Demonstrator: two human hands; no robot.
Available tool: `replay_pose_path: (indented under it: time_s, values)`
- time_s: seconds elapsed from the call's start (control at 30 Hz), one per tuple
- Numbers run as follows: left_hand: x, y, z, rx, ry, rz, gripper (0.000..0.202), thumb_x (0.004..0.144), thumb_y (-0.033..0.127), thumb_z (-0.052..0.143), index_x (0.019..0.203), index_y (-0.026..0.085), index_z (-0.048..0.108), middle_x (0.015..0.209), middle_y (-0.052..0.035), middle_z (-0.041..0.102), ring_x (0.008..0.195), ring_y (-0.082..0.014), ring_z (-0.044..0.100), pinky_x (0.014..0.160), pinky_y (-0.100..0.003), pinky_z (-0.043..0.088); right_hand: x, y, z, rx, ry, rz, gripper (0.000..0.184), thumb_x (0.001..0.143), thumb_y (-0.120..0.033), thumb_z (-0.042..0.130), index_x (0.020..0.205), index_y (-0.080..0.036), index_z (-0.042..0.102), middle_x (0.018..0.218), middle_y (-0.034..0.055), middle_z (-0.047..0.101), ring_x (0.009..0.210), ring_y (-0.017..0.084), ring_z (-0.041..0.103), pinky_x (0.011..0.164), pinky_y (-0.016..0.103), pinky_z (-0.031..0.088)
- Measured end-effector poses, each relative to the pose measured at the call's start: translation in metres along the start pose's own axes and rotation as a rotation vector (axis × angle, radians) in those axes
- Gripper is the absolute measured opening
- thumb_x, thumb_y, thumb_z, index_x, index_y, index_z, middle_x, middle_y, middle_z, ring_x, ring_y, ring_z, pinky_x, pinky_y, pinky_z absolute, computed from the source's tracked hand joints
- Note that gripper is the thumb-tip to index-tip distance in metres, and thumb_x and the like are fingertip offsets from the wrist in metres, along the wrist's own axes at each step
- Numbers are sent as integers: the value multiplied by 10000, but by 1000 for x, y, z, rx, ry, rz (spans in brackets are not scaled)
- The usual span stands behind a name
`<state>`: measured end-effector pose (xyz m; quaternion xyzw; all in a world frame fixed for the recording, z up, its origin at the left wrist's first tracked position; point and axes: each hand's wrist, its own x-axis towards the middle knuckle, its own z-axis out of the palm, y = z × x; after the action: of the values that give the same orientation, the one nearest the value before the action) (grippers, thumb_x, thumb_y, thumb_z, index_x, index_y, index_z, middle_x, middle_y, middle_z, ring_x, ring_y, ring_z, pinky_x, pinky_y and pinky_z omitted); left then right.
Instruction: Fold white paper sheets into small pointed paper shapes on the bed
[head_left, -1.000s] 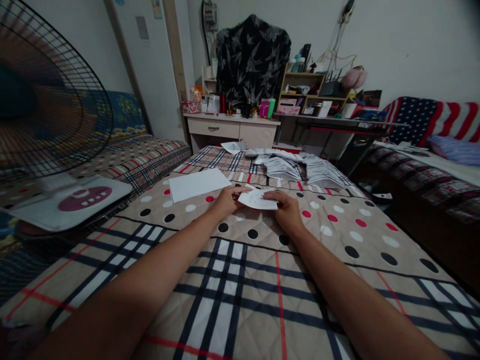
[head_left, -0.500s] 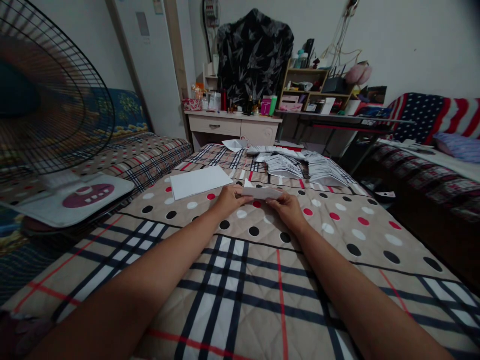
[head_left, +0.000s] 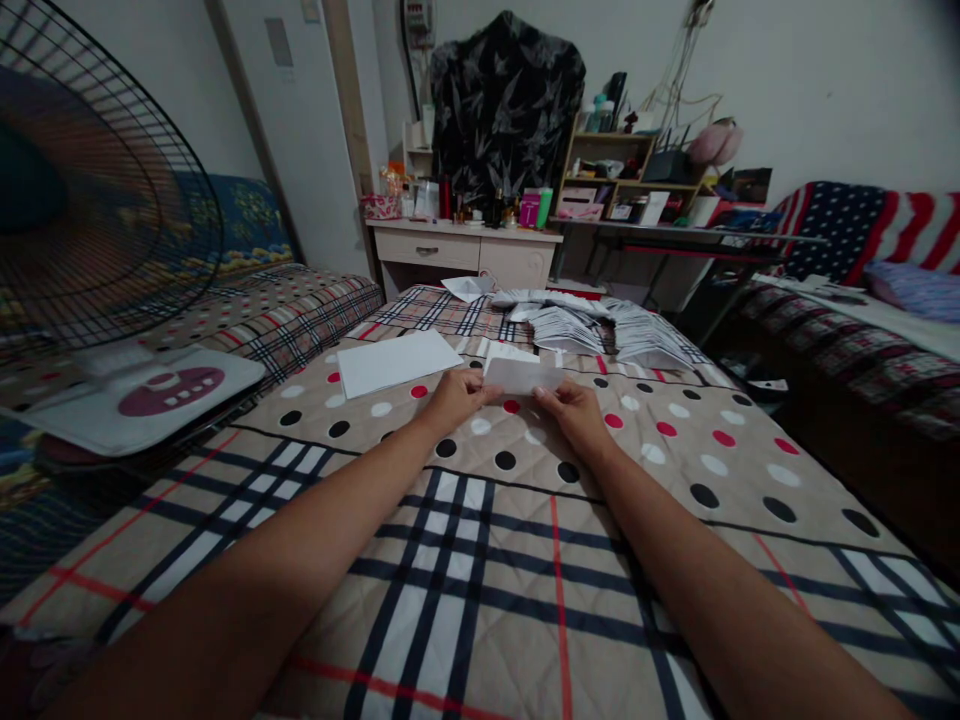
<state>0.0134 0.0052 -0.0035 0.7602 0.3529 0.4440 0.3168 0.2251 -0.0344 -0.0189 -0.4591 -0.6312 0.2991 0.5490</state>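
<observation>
Between my two hands is a small folded sheet of white paper (head_left: 523, 376), held just above the bedspread. My left hand (head_left: 456, 394) pinches its left end, and my right hand (head_left: 570, 408) pinches its right end with the thumb on the near side. A flap of the paper stands up behind the front fold. To the left of my left hand lies a flat stack of white paper sheets (head_left: 397, 362). Beyond my right hand sit several rows of folded white papers (head_left: 566, 330), packed closely together. Another folded paper (head_left: 466, 288) rests farther back.
A polka-dot and plaid bedspread (head_left: 420, 610) covers the surface under my arms. An electric fan (head_left: 105, 200) stands at the left on a white base. Past the far edge are a dresser (head_left: 427, 248) with bottles and a desk shelf (head_left: 611, 180). Another bed (head_left: 862, 350) is at right.
The folded paper has tipped so that more of its front face and the flap behind it show. Both hands keep their pinch at its ends. The view has shifted slightly.
</observation>
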Motion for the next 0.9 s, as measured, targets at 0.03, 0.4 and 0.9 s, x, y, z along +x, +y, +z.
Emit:
replay_pose_path:
  time_s: [0.03,0.4,0.9]
  values:
    - [-1,1,1,-7,4,-1,309,766,365,675,564,131,666,736,-36,668,671,-135,584,613,-228,447,-1,-1,0,12,-1,10,341,785,-465,651,906,-153,715,834,60,720,693,186,636,607,304,523]
    - [-1,3,5,-258,-16,-171,203,716,287,724,793,99,714,693,-34,706,534,-127,602,525,-235,510,-2,-10,3,102,-2,62,323,739,-435,718,909,-162,749,835,48,713,694,163,605,612,264,483]
    - [0,-4,11,-358,114,-276,420,665,480,762,823,94,720,789,-73,736,593,-153,643,545,-263,533,-2,-15,3,63,61,60,222,655,-375,785,672,-170,701,720,20,673,631,140,560,590,254,428]
